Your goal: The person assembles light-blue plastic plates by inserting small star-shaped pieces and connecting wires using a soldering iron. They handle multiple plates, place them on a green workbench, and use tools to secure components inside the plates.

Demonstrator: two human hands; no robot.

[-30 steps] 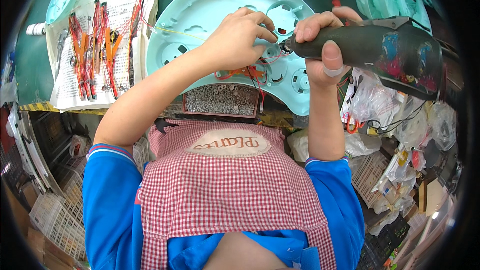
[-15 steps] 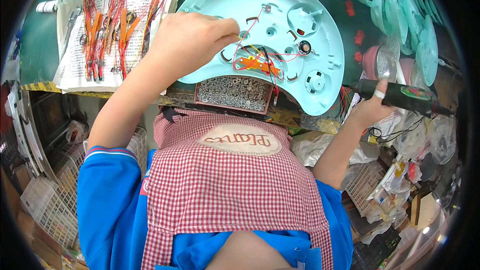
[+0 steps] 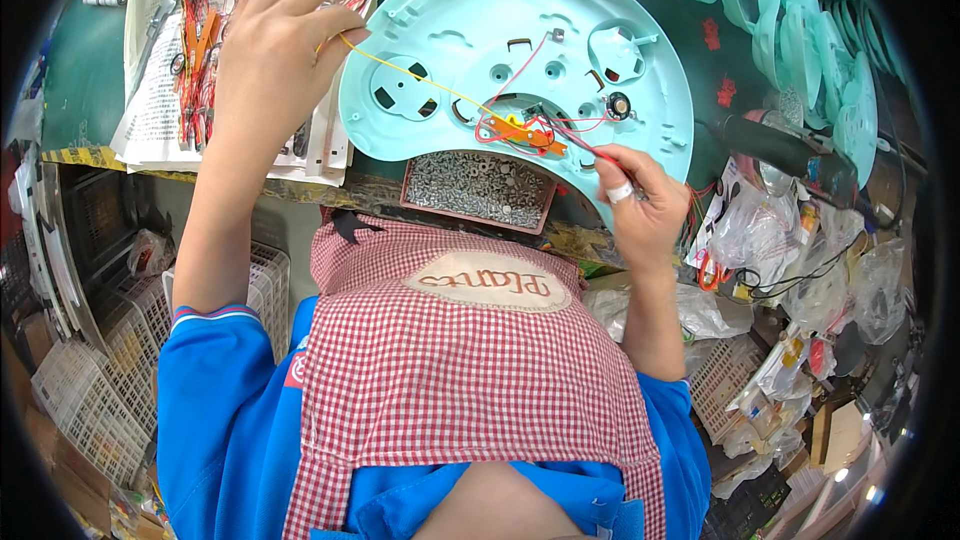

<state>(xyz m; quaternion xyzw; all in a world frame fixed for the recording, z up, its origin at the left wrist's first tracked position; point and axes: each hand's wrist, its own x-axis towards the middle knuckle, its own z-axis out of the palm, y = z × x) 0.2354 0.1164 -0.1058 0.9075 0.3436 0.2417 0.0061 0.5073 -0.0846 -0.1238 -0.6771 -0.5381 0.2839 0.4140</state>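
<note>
Housing (image 3: 520,50), a mint plastic shell, lies inner side up on the green bench (image 3: 80,80) above a tray of screws (image 3: 478,188). Since a second ago the right hand (image 3: 640,205) has set the driver (image 3: 785,150) down at right and now pinches red wires (image 3: 560,130); the left hand (image 3: 275,50) pinches a yellow wire (image 3: 420,80) taut, so fastening has given way to wiring. Clutter crowds the bench edges

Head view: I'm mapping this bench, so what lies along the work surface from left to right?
Paper sheet with red wire bundles → left hand → mint-green plastic housing → right hand → black electric screwdriver → stacked mint-green housings.
</note>
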